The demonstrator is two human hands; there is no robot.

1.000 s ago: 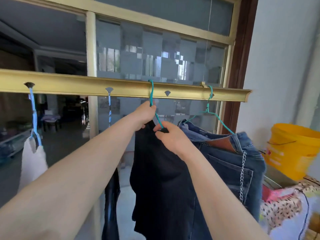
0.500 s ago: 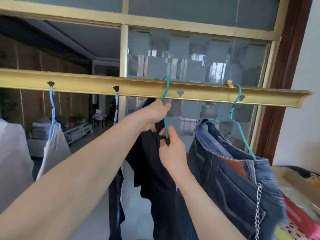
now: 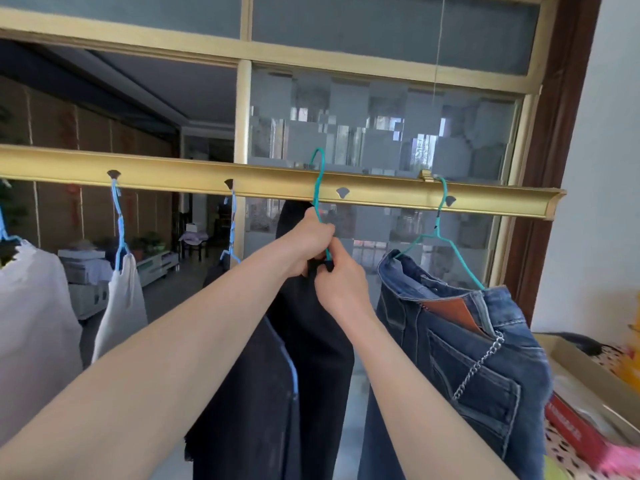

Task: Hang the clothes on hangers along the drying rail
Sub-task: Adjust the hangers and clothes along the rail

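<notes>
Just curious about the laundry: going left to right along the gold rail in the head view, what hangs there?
White garment, second white garment, dark garment on a blue hanger, black garment on the teal hanger, blue jeans.

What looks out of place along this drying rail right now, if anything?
The teal hanger, held by the left hand and right hand, hooks over the top of the rail, beside an empty hole. The blue hangers further left hang from holes instead.
</notes>
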